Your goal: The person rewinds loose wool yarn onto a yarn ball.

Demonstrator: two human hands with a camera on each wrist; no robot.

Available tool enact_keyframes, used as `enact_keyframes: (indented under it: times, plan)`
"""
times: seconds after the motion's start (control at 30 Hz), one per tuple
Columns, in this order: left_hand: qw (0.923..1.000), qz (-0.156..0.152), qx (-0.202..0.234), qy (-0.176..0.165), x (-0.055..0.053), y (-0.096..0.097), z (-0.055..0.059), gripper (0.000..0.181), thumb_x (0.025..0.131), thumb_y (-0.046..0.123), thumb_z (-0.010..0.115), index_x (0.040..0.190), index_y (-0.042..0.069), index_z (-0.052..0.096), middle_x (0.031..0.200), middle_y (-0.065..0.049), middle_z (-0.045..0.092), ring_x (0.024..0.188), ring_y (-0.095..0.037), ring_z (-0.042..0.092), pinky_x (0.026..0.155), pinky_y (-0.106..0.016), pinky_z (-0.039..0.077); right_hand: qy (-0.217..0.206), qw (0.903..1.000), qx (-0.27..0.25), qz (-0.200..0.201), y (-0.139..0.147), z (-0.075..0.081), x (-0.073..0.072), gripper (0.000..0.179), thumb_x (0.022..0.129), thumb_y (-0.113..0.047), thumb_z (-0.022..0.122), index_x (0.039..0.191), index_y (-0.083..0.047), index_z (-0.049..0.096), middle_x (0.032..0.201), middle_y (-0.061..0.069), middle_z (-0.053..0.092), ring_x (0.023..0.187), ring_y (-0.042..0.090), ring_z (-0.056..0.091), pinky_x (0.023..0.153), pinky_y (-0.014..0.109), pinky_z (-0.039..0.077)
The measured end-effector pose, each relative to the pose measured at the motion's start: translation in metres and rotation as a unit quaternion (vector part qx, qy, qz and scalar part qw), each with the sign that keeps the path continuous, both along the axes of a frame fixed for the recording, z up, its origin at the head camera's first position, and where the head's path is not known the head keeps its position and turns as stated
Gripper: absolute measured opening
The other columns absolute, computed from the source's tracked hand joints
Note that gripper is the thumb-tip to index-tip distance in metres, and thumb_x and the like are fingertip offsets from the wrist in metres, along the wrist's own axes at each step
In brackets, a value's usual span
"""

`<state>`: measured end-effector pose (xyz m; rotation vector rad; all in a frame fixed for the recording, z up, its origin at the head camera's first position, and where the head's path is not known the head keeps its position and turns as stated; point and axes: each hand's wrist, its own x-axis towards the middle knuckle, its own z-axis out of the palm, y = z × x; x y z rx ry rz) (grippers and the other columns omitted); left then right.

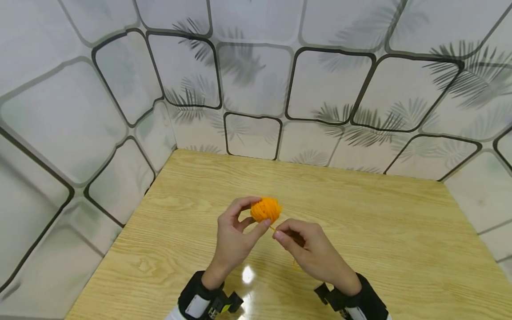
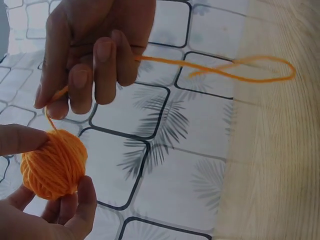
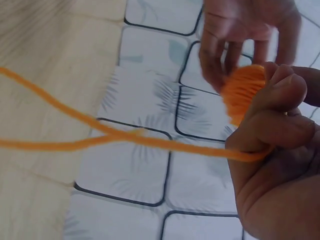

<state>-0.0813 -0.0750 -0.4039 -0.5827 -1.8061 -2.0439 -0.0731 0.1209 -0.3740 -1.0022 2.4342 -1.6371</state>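
Note:
A small ball of orange yarn (image 1: 266, 210) is held above the table between the thumb and fingers of my left hand (image 1: 235, 240). Close beside it, my right hand (image 1: 316, 249) pinches the strand that runs off the ball. In the left wrist view, a short length of yarn (image 2: 52, 120) spans from the ball (image 2: 55, 165) to the right fingertips. The loose tail (image 2: 260, 80) leaves the right hand's curled fingers and bends back in a loop. The right wrist view shows this tail (image 3: 190, 146) too, while the right hand (image 3: 280, 150) partly hides the ball (image 3: 244, 95).
Beneath both hands lies a light wood-grain table (image 1: 360, 213). A wall (image 1: 252, 80) with stone-outline and palm-leaf patterns stands behind it and at the left. Black straps with small cameras (image 1: 216, 306) sit on both wrists.

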Motion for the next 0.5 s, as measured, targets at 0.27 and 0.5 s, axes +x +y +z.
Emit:
enact_keyframes:
  times: [0.27,0.5]
  plan:
    - [0.9949,-0.056,-0.079,-0.028,0.005,-0.004,0.001,0.044,0.085,-0.007,0.077,0.125,0.006,0.066,0.126,-0.01,0.06,0.114,-0.029,0.056,0.091,-0.04,0.058,0.035,0.9993,-0.004,-0.011,0.006,0.02,-0.007,0.013,0.102,-0.005,0.06,0.094,-0.012,0.067,0.074,-0.004,0.054,0.051,0.007,0.039,0.045,0.023,0.038]
    - [0.9819,-0.161,-0.091,-0.041,0.009,-0.006,0.002,0.045,0.087,-0.006,0.075,0.128,0.005,0.062,0.128,-0.012,0.06,0.118,-0.027,0.058,0.092,-0.041,0.057,0.014,0.999,-0.038,-0.018,0.008,0.021,-0.022,0.01,0.103,-0.005,0.058,0.095,-0.008,0.062,0.076,0.003,0.056,0.051,0.012,0.042,0.044,0.026,0.04]
